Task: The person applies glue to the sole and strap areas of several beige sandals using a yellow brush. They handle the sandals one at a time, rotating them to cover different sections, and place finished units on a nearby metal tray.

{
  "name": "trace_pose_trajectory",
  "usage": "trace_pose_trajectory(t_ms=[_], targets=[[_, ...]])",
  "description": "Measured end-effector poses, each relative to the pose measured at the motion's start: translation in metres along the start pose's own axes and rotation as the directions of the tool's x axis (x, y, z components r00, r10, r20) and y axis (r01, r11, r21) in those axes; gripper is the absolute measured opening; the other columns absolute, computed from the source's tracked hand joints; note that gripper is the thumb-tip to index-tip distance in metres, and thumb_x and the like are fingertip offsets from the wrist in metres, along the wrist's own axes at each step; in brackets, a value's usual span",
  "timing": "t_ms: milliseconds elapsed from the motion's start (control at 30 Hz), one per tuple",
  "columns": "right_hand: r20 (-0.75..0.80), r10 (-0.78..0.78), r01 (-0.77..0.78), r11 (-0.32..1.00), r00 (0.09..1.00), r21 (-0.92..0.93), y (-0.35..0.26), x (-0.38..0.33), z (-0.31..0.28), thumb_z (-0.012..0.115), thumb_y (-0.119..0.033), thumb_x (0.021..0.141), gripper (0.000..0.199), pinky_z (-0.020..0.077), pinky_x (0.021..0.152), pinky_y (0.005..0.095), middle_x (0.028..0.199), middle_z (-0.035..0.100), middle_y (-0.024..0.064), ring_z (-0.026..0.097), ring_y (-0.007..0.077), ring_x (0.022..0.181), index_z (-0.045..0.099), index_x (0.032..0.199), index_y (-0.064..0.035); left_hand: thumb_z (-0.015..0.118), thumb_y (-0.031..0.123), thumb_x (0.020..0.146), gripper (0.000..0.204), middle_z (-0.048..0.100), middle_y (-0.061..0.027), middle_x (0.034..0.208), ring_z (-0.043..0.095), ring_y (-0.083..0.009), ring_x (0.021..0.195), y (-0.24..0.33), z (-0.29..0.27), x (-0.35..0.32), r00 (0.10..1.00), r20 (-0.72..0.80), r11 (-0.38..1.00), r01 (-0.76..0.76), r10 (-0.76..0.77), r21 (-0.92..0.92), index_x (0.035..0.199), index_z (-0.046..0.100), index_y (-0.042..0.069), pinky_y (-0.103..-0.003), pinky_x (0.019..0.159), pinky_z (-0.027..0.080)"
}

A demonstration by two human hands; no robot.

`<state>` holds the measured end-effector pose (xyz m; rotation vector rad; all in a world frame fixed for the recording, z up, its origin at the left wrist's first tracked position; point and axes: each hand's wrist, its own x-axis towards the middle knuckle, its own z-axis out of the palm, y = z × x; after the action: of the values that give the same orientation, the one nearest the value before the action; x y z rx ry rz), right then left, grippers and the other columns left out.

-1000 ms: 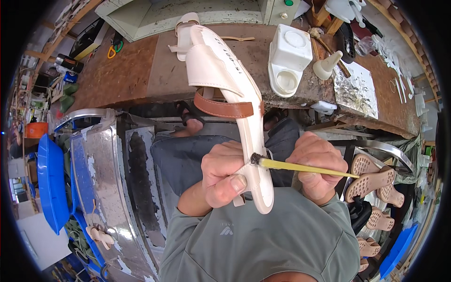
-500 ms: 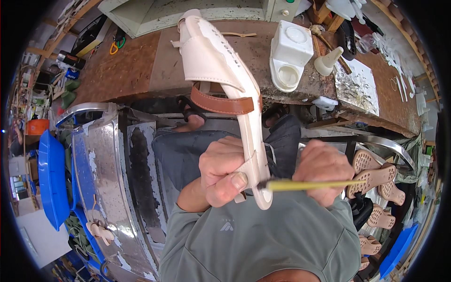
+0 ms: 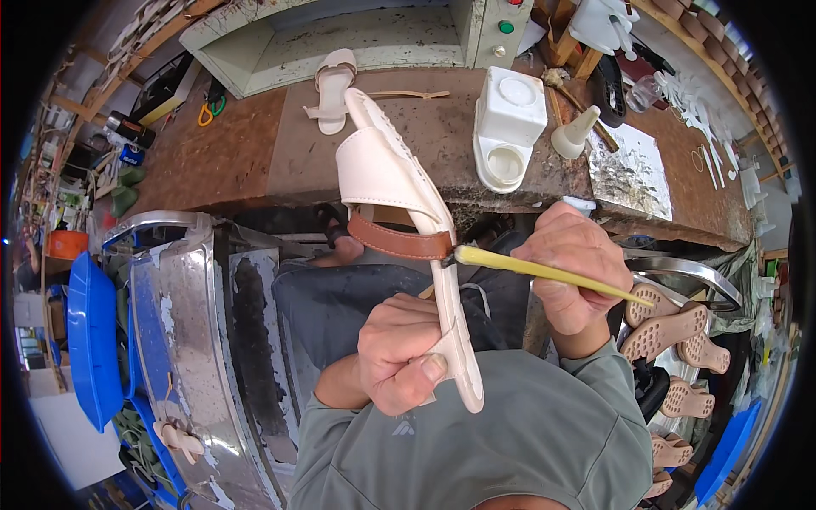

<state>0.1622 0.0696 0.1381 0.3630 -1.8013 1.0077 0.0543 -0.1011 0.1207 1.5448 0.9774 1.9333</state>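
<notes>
My left hand (image 3: 399, 353) is closed round the heel end of a cream sandal upper (image 3: 382, 174), its thumb pressed on the small side strap. The sandal is held on edge, its toe pointing away from me. A brown stitched strap (image 3: 399, 240) crosses its middle. In my right hand (image 3: 574, 268) is a thin brush (image 3: 527, 267) with a yellow handle. The brush's dark tip touches the sandal's edge right beside the end of the brown strap.
On the worktable (image 3: 297, 161) stand a white plastic container (image 3: 510, 119) with a round cup, a cone-shaped nozzle (image 3: 576, 133) and another pale sandal (image 3: 333, 91). Several tan soles (image 3: 667, 331) hang at the right. A metal stand (image 3: 191, 340) is at the left, near a blue tray (image 3: 93, 340).
The brush tip has moved up the sandal's edge, from the heel to the brown strap. My right hand has risen. The sandal has shifted slightly down, uncovering the pale sandal on the table.
</notes>
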Motion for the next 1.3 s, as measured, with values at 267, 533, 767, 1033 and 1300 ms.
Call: trace_pose_trajectory(t_ms=[267,533,767,1033,1300], targets=[[-0.017,-0.062,0.060,0.992,0.998,-0.109,-0.001,-0.011,-0.004,0.075,-0.007,0.068,0.029,0.0451,0.053,0.0294,0.082,0.066,0.0120,0.062,0.0215,0.065,0.063,0.093,-0.0009,0.046,0.007,0.071,0.019,0.045,-0.0089,0.049,0.041,-0.0220,0.039,0.000,0.000,-0.003,0.998,-0.038,0.997,0.051,-0.053,-0.059,0.055,0.045,-0.002,-0.033,0.040,0.031],[0.027,-0.137,0.139,0.981,0.990,-0.138,0.006,-0.014,0.008,0.076,-0.010,0.067,0.027,0.0451,0.055,0.0287,0.086,0.066,0.0124,0.063,0.0220,0.069,0.064,0.090,-0.0016,0.045,0.007,0.072,0.019,0.045,-0.0092,0.049,0.041,-0.0221,0.039,0.002,0.001,0.000,0.999,-0.020,0.997,0.040,-0.041,-0.072,0.055,0.045,-0.001,-0.033,0.040,0.031],[-0.025,-0.069,0.068,0.997,0.997,-0.037,0.004,-0.019,0.000,0.076,-0.008,0.067,0.027,0.0458,0.055,0.0299,0.085,0.065,0.0148,0.063,0.0234,0.069,0.063,0.090,0.0004,0.044,0.007,0.071,0.019,0.044,-0.0095,0.049,0.040,-0.0228,0.038,-0.001,0.001,-0.002,1.000,-0.022,0.998,0.004,-0.006,-0.069,0.054,0.044,-0.002,-0.033,0.039,0.031],[0.061,0.016,-0.024,0.991,0.998,0.130,0.004,-0.012,-0.003,0.074,-0.007,0.069,0.024,0.0464,0.054,0.0320,0.081,0.065,0.0158,0.064,0.0250,0.069,0.063,0.088,0.0047,0.044,0.007,0.071,0.019,0.045,-0.0096,0.049,0.040,-0.0223,0.038,-0.003,0.002,-0.003,0.999,-0.035,0.996,0.008,-0.011,-0.093,0.054,0.045,-0.001,-0.033,0.039,0.031],[-0.047,0.111,-0.097,0.968,0.993,0.232,0.009,-0.006,0.001,0.070,-0.004,0.070,0.019,0.0470,0.056,0.0323,0.077,0.065,0.0180,0.063,0.0250,0.065,0.064,0.085,0.0056,0.044,0.008,0.072,0.020,0.047,-0.0100,0.050,0.041,-0.0223,0.038,-0.005,0.003,-0.003,0.999,-0.040,0.997,0.000,-0.003,-0.079,0.056,0.047,-0.002,-0.033,0.039,0.031]])
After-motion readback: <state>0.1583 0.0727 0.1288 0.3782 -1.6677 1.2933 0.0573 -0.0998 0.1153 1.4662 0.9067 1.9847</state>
